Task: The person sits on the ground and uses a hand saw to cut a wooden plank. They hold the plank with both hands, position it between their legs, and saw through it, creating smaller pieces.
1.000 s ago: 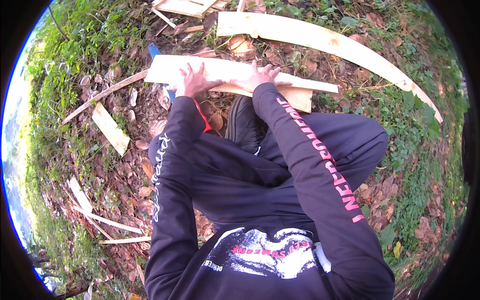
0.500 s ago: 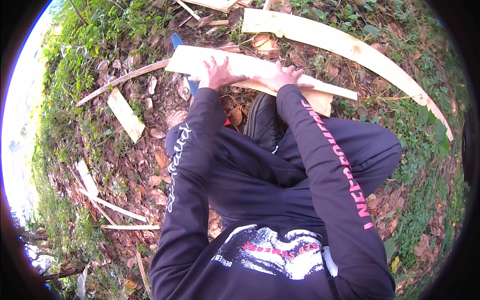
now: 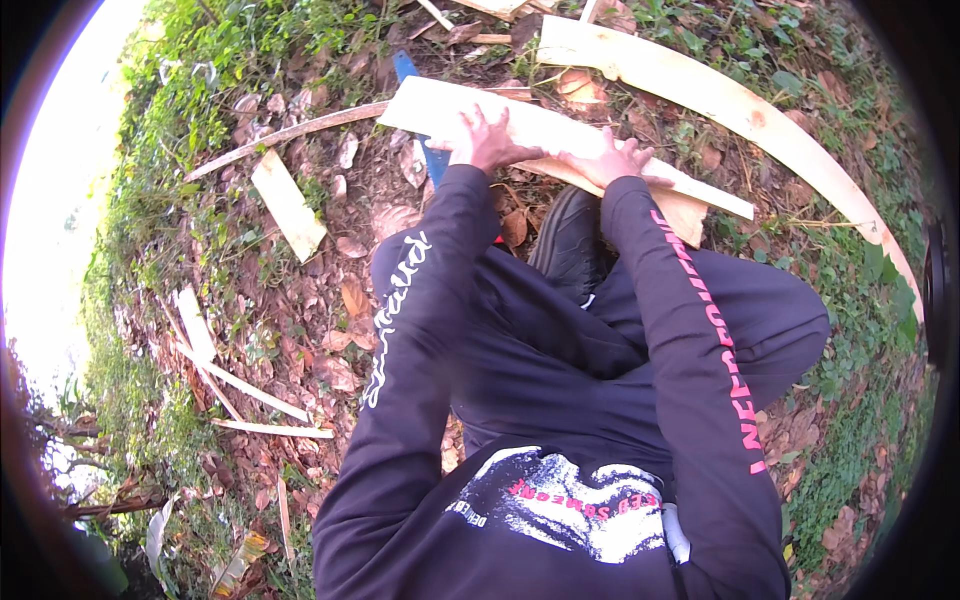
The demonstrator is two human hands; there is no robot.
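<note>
A pale wooden board (image 3: 432,105) lies at a slant in front of me, its right end nearer. My left hand (image 3: 487,143) rests on its middle with the fingers spread and the thumb along the near edge. On the right part of the same board my right hand (image 3: 608,162) lies flat, fingers apart, its thumb pointing toward the left one. A second light piece of wood (image 3: 687,218) sticks out from under the board near my right wrist. Beneath the board's left part passes a blue strip (image 3: 437,163), perhaps a saw blade; its middle is hidden.
A long pale plank (image 3: 745,115) stretches across the far right. A thin strip (image 3: 290,133) and a short offcut (image 3: 288,205) lie to the left, with narrow slats (image 3: 250,390) nearer. My dark shoe (image 3: 570,245) is just below the board. Dry leaves and grass surround everything.
The whole view has shifted, so the scene sits farther right in the picture. Both hands keep their places on the board, which looks unmoved on the ground.
</note>
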